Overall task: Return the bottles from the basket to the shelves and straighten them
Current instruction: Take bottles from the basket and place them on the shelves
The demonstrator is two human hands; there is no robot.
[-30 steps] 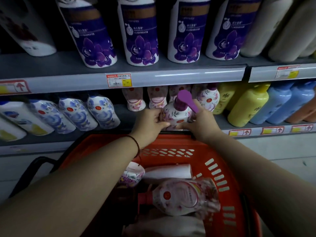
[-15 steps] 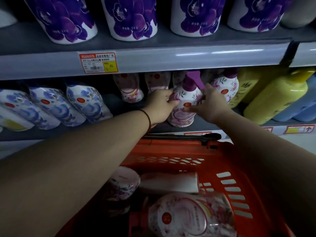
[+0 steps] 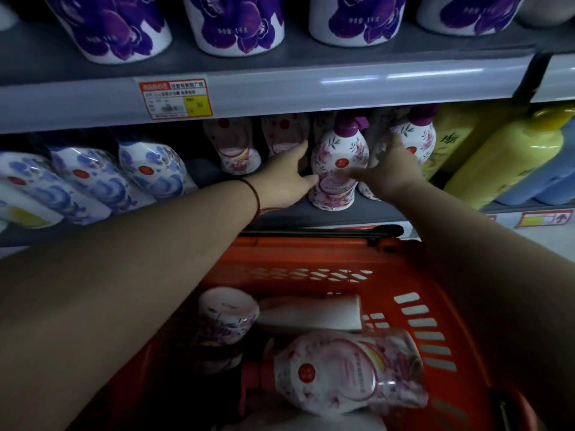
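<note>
Two hands flank one floral pump bottle point(image 3: 337, 169), purple cap, standing upright at the front of the lower shelf point(image 3: 326, 214). Left hand point(image 3: 286, 178): arm stretched forward, palm against the bottle's left side, fingers point(image 3: 300, 152) reaching past it toward the back, loosely extended, not clearly wrapped; a dark cord sits on that wrist. Right hand point(image 3: 389, 171): arm extended, thumb across the bottle's lower front, other fingers spread toward the neighbouring floral bottle point(image 3: 410, 141) just to the right; no firm grip visible on either side. Bottle label: red round dot with a white mark, unreadable. Upper-shelf purple-flower bottles point(image 3: 236, 23) carry "1千克". Price tag point(image 3: 175, 99) on the upper shelf edge: red header, yellow box, "30" legible, the rest too small. Versus 0.5 s ago: bottle now sits flat and further in on the shelf, both hands have loosened from holding it to flanking it, and the view has closed in. Red basket point(image 3: 435, 275) below the shelf holds a lying pink floral bottle point(image 3: 348, 374), a white bottle point(image 3: 311, 312) and another floral one point(image 3: 227, 315). Blue-flower bottles point(image 3: 149, 169) left, yellow bottles point(image 3: 510, 154) right.
</note>
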